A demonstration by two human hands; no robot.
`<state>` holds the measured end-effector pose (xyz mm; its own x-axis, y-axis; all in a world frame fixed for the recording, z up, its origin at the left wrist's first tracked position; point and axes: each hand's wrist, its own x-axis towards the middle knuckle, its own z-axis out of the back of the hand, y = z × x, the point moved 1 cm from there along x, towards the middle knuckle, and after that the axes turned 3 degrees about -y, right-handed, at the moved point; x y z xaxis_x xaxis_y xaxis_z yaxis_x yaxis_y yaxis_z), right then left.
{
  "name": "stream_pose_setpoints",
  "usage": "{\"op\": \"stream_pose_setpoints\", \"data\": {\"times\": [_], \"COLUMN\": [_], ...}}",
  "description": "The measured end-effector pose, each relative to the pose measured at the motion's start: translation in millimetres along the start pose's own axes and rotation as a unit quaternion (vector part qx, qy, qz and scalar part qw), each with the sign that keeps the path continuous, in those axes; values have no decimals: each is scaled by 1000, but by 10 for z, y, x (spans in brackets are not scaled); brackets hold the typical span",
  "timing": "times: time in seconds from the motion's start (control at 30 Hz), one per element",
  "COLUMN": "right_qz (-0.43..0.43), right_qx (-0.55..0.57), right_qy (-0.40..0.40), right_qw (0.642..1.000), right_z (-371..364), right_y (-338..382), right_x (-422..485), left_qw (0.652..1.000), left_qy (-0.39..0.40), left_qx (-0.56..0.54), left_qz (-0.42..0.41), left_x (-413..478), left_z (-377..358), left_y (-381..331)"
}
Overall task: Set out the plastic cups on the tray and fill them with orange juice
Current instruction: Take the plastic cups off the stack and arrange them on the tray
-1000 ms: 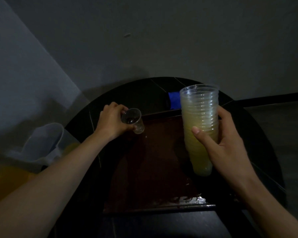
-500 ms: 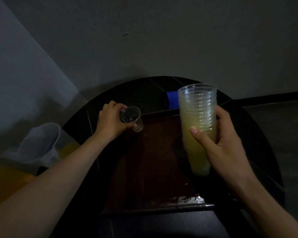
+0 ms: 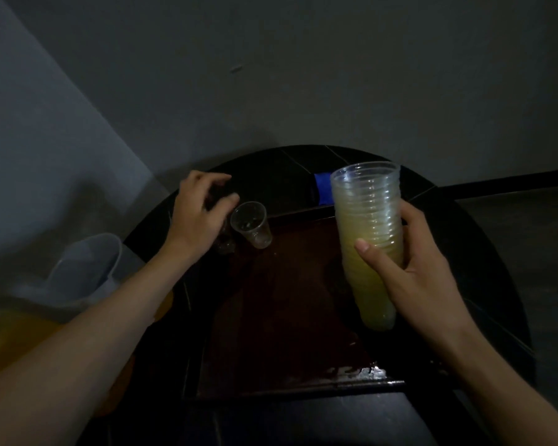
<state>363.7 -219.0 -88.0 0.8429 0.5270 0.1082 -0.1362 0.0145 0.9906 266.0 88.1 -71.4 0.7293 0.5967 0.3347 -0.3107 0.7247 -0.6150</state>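
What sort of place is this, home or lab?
Probably a dim room corner at home, not certain: a round dark table against bare walls, a brown serving tray, and a plastic jug of orange juice.

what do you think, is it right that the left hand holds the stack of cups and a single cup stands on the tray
Not quite. The head view shows the right hand holding the stack of cups, not the left hand, which is beside the single cup. That cup does stand on the tray.
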Motion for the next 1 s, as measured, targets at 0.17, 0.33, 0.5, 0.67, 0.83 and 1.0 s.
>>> {"op": "stream_pose_setpoints", "data": {"times": [0.17,0.33,0.5,0.67,0.83,1.0], "right_qz": [-3,21,31,31,42,44], "right_qx": [-20,-56,-80,-85,-90,-105], "right_qy": [45,107,127,141,141,127], "right_qw": [999,992,988,986,985,985], "right_z": [-17,-48,-46,-35,-49,-31], "right_y": [-15,-21,-3,-29,-33,-61], "right_x": [-5,-46,-43,-30,-34,-23], "left_qw": [978,937,914,925,923,930], "left_qy": [73,332,401,373,381,366], "left_qx": [-183,-103,-15,14,12,-30], "left_qz": [67,18,-61,-69,-48,-27], "left_x": [308,313,158,136,156,216], "left_z": [320,335,178,172,163,158], "left_y": [-484,-1125,-1407,-1439,-1449,-1459]}}
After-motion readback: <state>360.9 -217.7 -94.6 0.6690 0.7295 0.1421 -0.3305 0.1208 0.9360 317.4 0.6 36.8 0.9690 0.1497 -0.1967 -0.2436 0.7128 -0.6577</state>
